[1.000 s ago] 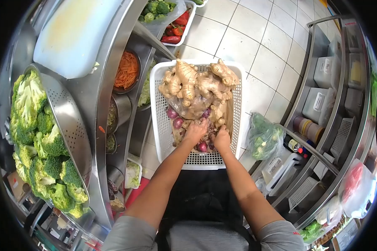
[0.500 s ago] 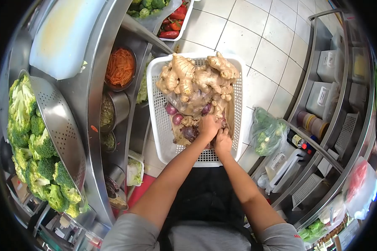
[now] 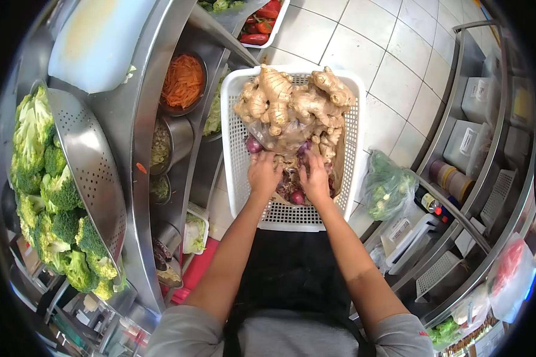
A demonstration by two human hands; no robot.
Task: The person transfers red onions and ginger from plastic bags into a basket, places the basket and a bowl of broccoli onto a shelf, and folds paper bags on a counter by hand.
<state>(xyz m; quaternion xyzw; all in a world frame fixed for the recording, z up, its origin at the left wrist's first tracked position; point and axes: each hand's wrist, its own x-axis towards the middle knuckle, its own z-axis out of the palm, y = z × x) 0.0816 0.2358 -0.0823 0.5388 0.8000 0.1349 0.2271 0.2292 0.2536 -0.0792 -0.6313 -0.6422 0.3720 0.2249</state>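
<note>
Reaching into a white perforated basket (image 3: 361,131) two-handed, ginger (image 3: 276,95) heaped at the far end.
Left hand (image 3: 264,174) and right hand (image 3: 317,178) are apart, down among the red onions (image 3: 296,197); can't tell if the fingers are clamped on any.

Ginger (image 3: 274,98) blocks the basket's (image 3: 268,225) far end; room along its left wall (image 3: 238,166).

Left hand (image 3: 264,174), right hand (image 3: 317,178): fingertips lost among red onions (image 3: 297,197) and loose skins (image 3: 288,181); can't tell from here what they touch. Ginger (image 3: 275,98) hides the white basket's (image 3: 234,163) far floor. Pale board (image 3: 98,44), pepper tray (image 3: 277,30): cut off, top edge. Container label (image 3: 469,141), red lettering (image 3: 423,334) on right sleeve (image 3: 399,331): too small to read. Bagged greens (image 3: 387,185): blurred, kind unclear.
</note>
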